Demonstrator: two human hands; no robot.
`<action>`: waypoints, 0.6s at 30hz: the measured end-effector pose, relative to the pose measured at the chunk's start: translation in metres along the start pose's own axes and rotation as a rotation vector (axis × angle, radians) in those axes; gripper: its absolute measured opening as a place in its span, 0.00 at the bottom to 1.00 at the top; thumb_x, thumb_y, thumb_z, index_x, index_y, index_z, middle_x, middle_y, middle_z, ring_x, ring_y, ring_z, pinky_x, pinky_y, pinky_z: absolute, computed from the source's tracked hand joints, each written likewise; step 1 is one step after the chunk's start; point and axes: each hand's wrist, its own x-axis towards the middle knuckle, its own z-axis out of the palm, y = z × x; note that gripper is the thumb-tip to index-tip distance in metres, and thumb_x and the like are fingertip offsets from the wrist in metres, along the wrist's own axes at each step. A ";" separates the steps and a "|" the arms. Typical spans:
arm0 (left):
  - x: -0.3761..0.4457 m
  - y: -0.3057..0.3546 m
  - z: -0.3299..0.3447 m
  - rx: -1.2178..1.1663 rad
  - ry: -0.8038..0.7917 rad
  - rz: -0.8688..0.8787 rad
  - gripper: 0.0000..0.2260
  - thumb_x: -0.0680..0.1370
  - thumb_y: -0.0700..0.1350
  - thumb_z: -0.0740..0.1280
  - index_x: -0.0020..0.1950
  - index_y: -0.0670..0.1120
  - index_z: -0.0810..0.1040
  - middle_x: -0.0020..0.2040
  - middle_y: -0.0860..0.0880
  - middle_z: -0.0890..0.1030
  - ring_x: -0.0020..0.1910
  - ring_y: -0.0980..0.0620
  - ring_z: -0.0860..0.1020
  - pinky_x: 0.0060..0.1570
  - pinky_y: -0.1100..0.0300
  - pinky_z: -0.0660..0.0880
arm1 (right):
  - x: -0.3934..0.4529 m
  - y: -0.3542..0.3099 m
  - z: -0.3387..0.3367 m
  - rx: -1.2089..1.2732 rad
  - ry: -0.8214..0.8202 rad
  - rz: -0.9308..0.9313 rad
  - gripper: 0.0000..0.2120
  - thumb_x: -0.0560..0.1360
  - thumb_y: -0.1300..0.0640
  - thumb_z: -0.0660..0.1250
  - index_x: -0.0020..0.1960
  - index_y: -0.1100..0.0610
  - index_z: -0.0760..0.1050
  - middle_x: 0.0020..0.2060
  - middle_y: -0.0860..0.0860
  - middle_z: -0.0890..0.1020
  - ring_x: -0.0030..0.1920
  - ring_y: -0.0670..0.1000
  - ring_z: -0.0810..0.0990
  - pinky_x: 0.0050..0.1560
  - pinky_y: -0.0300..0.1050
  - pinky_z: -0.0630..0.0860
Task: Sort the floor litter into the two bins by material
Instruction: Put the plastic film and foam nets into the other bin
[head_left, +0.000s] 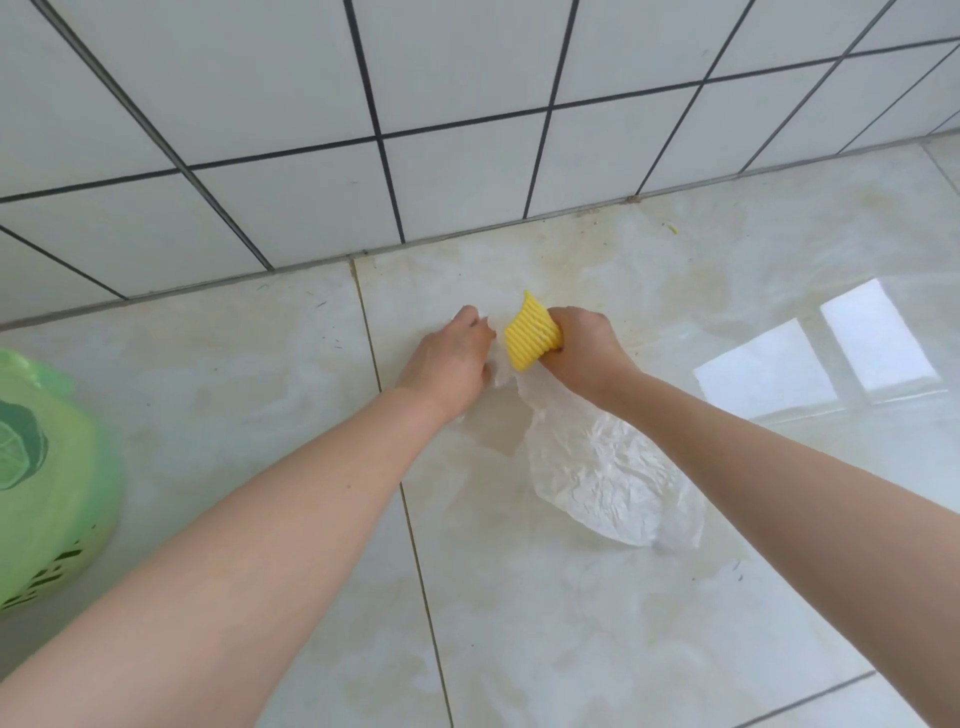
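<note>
Head view: the right hand (582, 343) is curled in a tight grip round a yellow foam net sleeve (531, 335), fingers wrapped over its lower right end and knuckles turned up toward the camera. The forearm reaches in from the lower right, nearly straight. The sleeve is ribbed, bright yellow and squeezed narrow where the fingers hold it; its long axis runs from the fist up and slightly left, free end pointing toward the wall (311, 104). The left hand (452, 358) lies just beside the sleeve, back up, fingers bent down at the crumpled near end of a clear plastic bag (602, 478); whether they pinch the film cannot be told. The bag is thin, wrinkled and translucent, lying flat on the floor (571, 623) beneath both wrists, its length trailing from the hands down and to the right. A green plastic basket (47, 467) with a printed green liner stands at the left edge, well apart from the hands.
</note>
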 end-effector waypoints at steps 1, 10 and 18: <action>-0.005 -0.002 0.001 -0.006 -0.007 0.000 0.12 0.75 0.40 0.63 0.57 0.38 0.73 0.56 0.40 0.70 0.48 0.37 0.75 0.45 0.50 0.69 | -0.005 -0.002 0.001 0.014 -0.026 0.007 0.03 0.69 0.66 0.62 0.40 0.66 0.74 0.36 0.61 0.78 0.41 0.61 0.76 0.37 0.48 0.67; -0.071 -0.043 -0.013 0.011 -0.011 -0.062 0.05 0.72 0.37 0.62 0.48 0.42 0.71 0.44 0.47 0.67 0.43 0.38 0.75 0.38 0.53 0.67 | -0.038 -0.026 0.001 0.042 -0.064 -0.046 0.13 0.69 0.68 0.60 0.32 0.55 0.61 0.26 0.50 0.66 0.34 0.56 0.67 0.29 0.41 0.61; -0.146 -0.070 -0.061 -0.121 0.248 -0.210 0.05 0.70 0.35 0.64 0.40 0.44 0.70 0.36 0.52 0.66 0.35 0.45 0.69 0.35 0.58 0.61 | -0.054 -0.103 -0.018 0.090 -0.007 -0.216 0.15 0.69 0.67 0.62 0.31 0.54 0.61 0.26 0.49 0.67 0.28 0.50 0.65 0.28 0.35 0.63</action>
